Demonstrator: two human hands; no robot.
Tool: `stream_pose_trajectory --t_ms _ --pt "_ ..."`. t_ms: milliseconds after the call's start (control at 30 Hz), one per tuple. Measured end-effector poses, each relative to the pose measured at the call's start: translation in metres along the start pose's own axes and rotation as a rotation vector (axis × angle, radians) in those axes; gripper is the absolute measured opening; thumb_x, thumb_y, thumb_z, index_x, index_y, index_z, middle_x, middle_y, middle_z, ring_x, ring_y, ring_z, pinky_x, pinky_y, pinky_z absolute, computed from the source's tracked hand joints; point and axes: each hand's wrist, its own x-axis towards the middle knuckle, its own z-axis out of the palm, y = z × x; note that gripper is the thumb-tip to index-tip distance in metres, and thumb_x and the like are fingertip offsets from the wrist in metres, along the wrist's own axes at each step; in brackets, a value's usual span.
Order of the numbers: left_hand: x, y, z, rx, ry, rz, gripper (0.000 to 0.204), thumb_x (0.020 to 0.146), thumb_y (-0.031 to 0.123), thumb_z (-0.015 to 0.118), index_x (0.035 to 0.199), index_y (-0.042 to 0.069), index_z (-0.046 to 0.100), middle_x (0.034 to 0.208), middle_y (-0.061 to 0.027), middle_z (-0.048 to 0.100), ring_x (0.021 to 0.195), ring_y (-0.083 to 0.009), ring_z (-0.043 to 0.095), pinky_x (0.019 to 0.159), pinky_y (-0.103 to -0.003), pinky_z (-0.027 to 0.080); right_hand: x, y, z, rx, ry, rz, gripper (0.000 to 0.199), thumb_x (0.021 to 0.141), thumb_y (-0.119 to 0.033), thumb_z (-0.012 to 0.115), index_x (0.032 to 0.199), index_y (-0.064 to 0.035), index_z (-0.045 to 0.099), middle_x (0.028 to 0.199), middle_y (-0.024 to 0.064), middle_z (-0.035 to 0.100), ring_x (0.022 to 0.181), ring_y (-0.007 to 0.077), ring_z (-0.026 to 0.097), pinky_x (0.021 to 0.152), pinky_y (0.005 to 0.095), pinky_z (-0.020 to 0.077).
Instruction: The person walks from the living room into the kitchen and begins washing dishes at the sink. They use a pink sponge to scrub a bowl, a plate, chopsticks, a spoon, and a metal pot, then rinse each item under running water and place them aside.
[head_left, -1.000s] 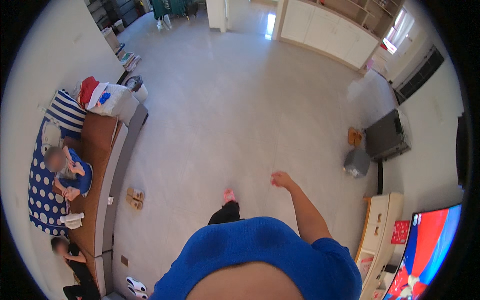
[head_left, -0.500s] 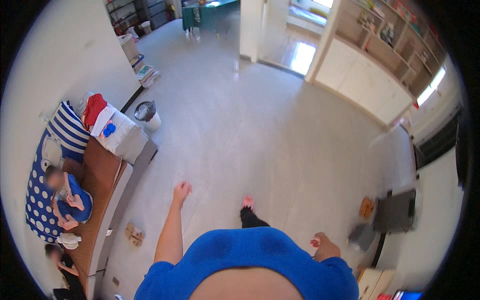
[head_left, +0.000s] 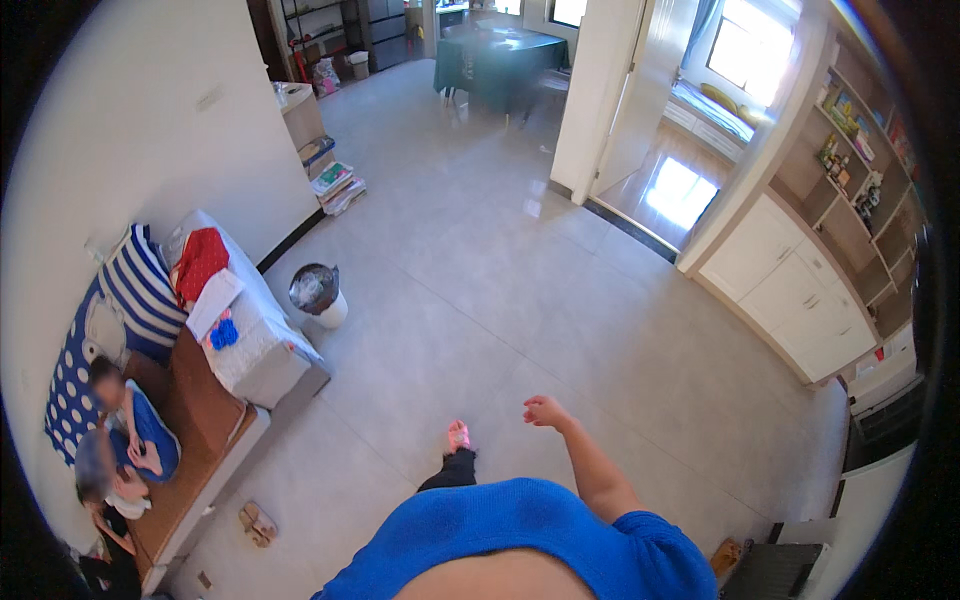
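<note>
My right hand [head_left: 545, 410] is stretched forward over the pale tiled floor [head_left: 560, 300], fingers loosely curled, holding nothing and touching nothing. Its bare forearm runs back to my blue top [head_left: 520, 540] at the lower edge. My left hand is out of sight. One foot in a pink slipper [head_left: 458, 436] is stepping forward just left of the right hand.
A low brown bench [head_left: 200, 400] along the left wall holds two seated people [head_left: 125, 430], a striped cushion [head_left: 140, 285] and a white bundle. A white bin [head_left: 318, 292] stands beside it. Sandals [head_left: 255, 522] lie on the floor. Farther off are a dark green table [head_left: 500, 60] and white cabinets [head_left: 800, 290].
My left arm has swung back out of view and my right arm has swung forward. The view has shifted toward the far room with the green table.
</note>
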Motion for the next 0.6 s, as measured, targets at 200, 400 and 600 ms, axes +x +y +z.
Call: stream_pose_trajectory --t_ms 200,400,600 --pt "0.051 0.229 0.103 -0.126 0.017 0.085 0.021 0.08 0.021 0.046 0.072 0.006 0.058 0.06 -0.0043 0.053 0.055 -0.0145 0.053 0.047 -0.029 0.042 0.086 0.022 -0.121 0.041 0.138 0.456 0.019 0.085 -0.025 0.045 0.091 -0.0082 0.051 0.087 0.0072 0.061 0.071 0.0176 0.06 0.056 0.0313 0.0493" --pt "-0.034 0.594 0.315 0.229 -0.221 0.865 0.03 0.089 0.023 0.036 0.083 0.0 0.054 0.064 -0.0101 0.057 0.053 -0.0166 0.056 0.047 -0.027 0.044 0.12 0.043 -0.271 0.429 0.421 0.696 0.015 0.078 -0.019 0.05 0.086 -0.0057 0.052 0.072 0.0132 0.059 0.059 0.0279 0.058 0.051 0.0385 0.0455" --pt "-0.049 0.734 0.435 0.09 -0.198 0.881 0.03 0.091 0.024 0.031 0.106 0.001 0.044 0.068 -0.0145 0.059 0.052 -0.02 0.057 0.05 -0.031 0.045 0.289 -0.103 -0.365 0.414 0.534 0.612 0.011 0.078 -0.014 0.046 0.079 -0.0052 0.053 0.068 0.0139 0.056 0.053 0.0264 0.055 0.045 0.0401 0.0446"
